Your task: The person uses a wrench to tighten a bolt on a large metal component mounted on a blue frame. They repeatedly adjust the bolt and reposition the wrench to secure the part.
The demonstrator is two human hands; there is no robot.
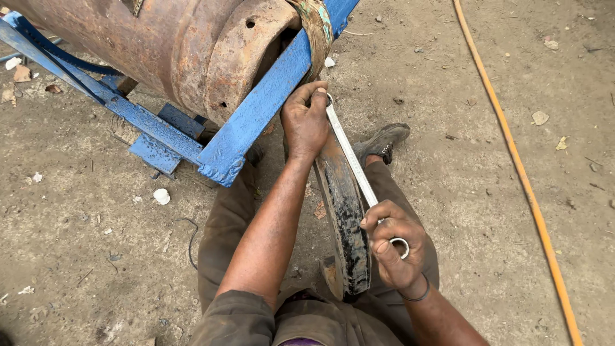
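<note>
Spanner (351,157), long and silver, runs on a slant between your two hands, its far end up by the blue steel frame (256,115) and its ring end down near your lap. Your left hand (305,122) is closed over the upper end of the spanner, fingers curled down against the spot where the frame meets the rusty drum (192,51); what the spanner head sits on is hidden under that hand, so you cannot tell. Your right hand (396,247) grips the lower end, fingers wrapped round the shank with the ring end poking out beside the thumb. Just beneath the spanner, and nearly parallel to it, a dark, curved, greasy metal piece (346,218) stands on edge between your knees, its lower tip close to your right hand and its upper end disappearing under your left. The drum lies on its side across the blue frame, with a worn strap (317,25) looped round the frame bar next to it; the drum's inside is not visible. You are crouched on the dirt floor (96,243), one shoe (383,141) just beyond the spanner. An orange hose (522,179) trails across the ground, well apart on your right.
</note>
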